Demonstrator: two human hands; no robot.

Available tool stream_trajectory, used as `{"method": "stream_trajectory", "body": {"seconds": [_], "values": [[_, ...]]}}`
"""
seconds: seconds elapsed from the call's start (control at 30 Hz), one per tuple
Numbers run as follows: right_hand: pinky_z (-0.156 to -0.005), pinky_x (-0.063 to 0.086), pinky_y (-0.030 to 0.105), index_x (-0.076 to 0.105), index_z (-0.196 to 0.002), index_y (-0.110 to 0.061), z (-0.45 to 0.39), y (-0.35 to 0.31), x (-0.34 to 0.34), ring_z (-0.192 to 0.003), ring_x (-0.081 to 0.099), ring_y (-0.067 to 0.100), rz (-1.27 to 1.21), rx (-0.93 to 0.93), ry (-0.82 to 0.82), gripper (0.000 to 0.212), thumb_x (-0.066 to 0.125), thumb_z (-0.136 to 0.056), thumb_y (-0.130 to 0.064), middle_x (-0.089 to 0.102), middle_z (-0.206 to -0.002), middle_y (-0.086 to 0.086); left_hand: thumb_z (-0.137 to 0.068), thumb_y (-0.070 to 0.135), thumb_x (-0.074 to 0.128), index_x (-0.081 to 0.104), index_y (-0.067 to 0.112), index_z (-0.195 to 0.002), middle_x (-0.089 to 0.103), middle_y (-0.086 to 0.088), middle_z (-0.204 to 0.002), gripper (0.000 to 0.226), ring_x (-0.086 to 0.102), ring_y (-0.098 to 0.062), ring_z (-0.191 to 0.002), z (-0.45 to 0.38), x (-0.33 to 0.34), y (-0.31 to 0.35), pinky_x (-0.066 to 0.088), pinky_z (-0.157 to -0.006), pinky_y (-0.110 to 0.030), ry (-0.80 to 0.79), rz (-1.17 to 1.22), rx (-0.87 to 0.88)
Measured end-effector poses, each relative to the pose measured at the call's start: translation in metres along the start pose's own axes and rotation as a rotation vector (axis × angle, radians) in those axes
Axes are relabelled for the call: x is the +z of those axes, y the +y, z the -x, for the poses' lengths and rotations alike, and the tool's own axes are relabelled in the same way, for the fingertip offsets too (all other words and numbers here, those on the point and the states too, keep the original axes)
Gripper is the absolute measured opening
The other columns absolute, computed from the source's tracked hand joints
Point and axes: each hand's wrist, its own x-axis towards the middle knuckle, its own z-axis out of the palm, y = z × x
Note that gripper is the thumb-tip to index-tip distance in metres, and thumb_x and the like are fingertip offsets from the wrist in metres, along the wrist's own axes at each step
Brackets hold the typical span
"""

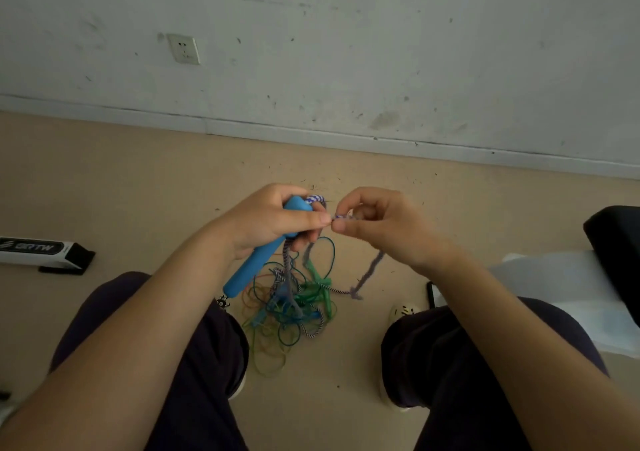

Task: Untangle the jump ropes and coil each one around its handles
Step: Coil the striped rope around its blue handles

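**ropeguy:** Two hands up over a tan floor, scuffed grey-white wall beyond them with a wall socket up and to the left of the left hand. Floor's got little dark specks all over just past the knuckles.

**knotnerd:** What's each hand actually doing?

**ropeguy:** Left hand is wrapped around a blue handle, handle slanting down toward the left knee. Right hand is pinching a blue-and-white braided rope between thumb and forefinger, right by the left thumb tip, the two nearly touching. A few turns of that same braid sit on the handle's top end.

**knotnerd:** And the rest of the ropes?

**ropeguy:** Tangled pile on the floor below both hands, between the legs: thin green, teal and orange cords, plus more braid. A greyish strand hangs under the right hand.

**knotnerd:** Any boxes or bins?

**ropeguy:** One long white and black box lying well left of the left forearm; can't tell what's in it. Right of the right arm there's a white sheet and something black at the edge.
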Motion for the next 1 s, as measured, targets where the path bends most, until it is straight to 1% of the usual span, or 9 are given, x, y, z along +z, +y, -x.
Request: {"method": "stream_trajectory", "body": {"seconds": [0.07, 0.17, 0.27, 0.37, 0.5, 0.6, 0.7, 0.87, 1.0], "values": [[-0.044, 0.02, 0.022, 0.067, -0.082, -0.015, -0.001, -0.001, -0.01, -0.045, 0.025, 0.012, -0.034, -0.037, 0.089, 0.021, 0.076, -0.076, -0.033, 0.039, -0.052, 0.002, -0.084, 0.02, 0.076, 0.067, 0.011, -0.084, 0.062, -0.005, -0.066, 0.013, 0.054, -0.018, -0.056, 0.002, -0.012, 0.003, 0.048, -0.057, -0.031, 0.019, -0.03, -0.011], [-0.046, 0.023, 0.024, 0.066, -0.078, -0.018, 0.001, 0.001, -0.026, -0.046, 0.028, 0.012, -0.105, -0.051, 0.195, 0.023, 0.077, -0.075, -0.038, 0.041, -0.052, -0.004, -0.071, 0.031, 0.083, 0.066, 0.01, -0.083, 0.061, -0.007, -0.065, 0.029, 0.051, -0.018, -0.054, 0.008, -0.035, 0.003, 0.044, -0.056, -0.032, 0.124, -0.025, -0.007], [-0.047, 0.034, 0.026, 0.065, -0.081, -0.018, 0.003, 0.003, -0.029, -0.05, 0.041, 0.016, -0.118, -0.031, 0.092, 0.023, 0.078, -0.076, -0.036, 0.054, -0.058, 0.0, -0.068, 0.035, 0.081, 0.065, 0.007, -0.088, 0.061, -0.004, -0.064, 0.037, 0.05, -0.016, -0.054, 0.011, -0.039, 0.001, 0.044, -0.055, -0.03, 0.146, -0.019, -0.008], [-0.048, 0.04, 0.024, 0.067, -0.091, -0.016, 0.004, 0.003, -0.02, -0.05, 0.047, 0.015, -0.056, 0.014, -0.059, 0.026, 0.075, -0.074, -0.033, 0.063, -0.063, 0.004, -0.076, 0.025, 0.083, 0.063, 0.005, -0.09, 0.06, -0.002, -0.063, 0.031, 0.051, -0.014, -0.054, 0.007, -0.014, 0.0, 0.044, -0.052, -0.026, 0.093, 0.021, 0.001], [-0.048, 0.032, 0.018, 0.069, -0.089, -0.009, 0.004, 0.003, -0.005, -0.049, 0.037, 0.008, 0.048, -0.001, -0.128, 0.023, 0.067, -0.084, -0.031, 0.047, -0.053, -0.007, -0.088, 0.015, 0.071, 0.065, 0.002, -0.092, 0.062, -0.002, -0.066, 0.014, 0.053, -0.015, -0.055, 0.002, 0.006, 0.001, 0.047, -0.052, -0.025, 0.034, -0.003, 0.001], [-0.047, 0.03, 0.019, 0.069, -0.08, -0.017, 0.001, 0.004, -0.015, -0.05, 0.034, 0.008, 0.009, -0.049, 0.054, 0.021, 0.061, -0.088, -0.035, 0.041, -0.054, -0.008, -0.09, 0.013, 0.069, 0.066, 0.007, -0.089, 0.063, -0.004, -0.066, 0.007, 0.053, -0.015, -0.053, 0.002, -0.005, 0.005, 0.048, -0.053, -0.027, 0.095, 0.006, 0.0], [-0.047, 0.031, 0.022, 0.066, -0.078, -0.017, 0.0, 0.008, -0.031, -0.051, 0.037, 0.012, -0.063, -0.056, 0.221, 0.022, 0.06, -0.093, -0.031, 0.047, -0.057, -0.002, -0.089, 0.011, 0.07, 0.064, 0.008, -0.085, 0.063, -0.004, -0.065, 0.008, 0.052, -0.014, -0.05, 0.001, -0.016, 0.005, 0.046, -0.052, -0.027, 0.191, 0.001, 0.02], [-0.048, 0.036, 0.021, 0.067, -0.085, -0.011, 0.004, 0.005, -0.017, -0.051, 0.044, 0.012, -0.01, 0.01, -0.036, 0.028, 0.067, -0.081, -0.039, 0.059, -0.063, 0.002, -0.089, 0.01, 0.071, 0.064, 0.005, -0.088, 0.061, -0.006, -0.065, 0.008, 0.051, -0.017, -0.054, 0.0, -0.008, 0.0, 0.046, -0.051, -0.026, 0.147, 0.006, -0.006], [-0.048, 0.032, 0.018, 0.067, -0.083, -0.009, 0.003, 0.004, 0.0, -0.049, 0.037, 0.007, 0.085, 0.013, -0.16, 0.027, 0.063, -0.088, -0.035, 0.045, -0.055, -0.002, -0.09, 0.012, 0.07, 0.066, 0.005, -0.089, 0.063, -0.005, -0.066, 0.008, 0.054, -0.02, -0.057, 0.0, 0.003, 0.001, 0.048, -0.053, -0.027, 0.06, -0.037, -0.013]]}}
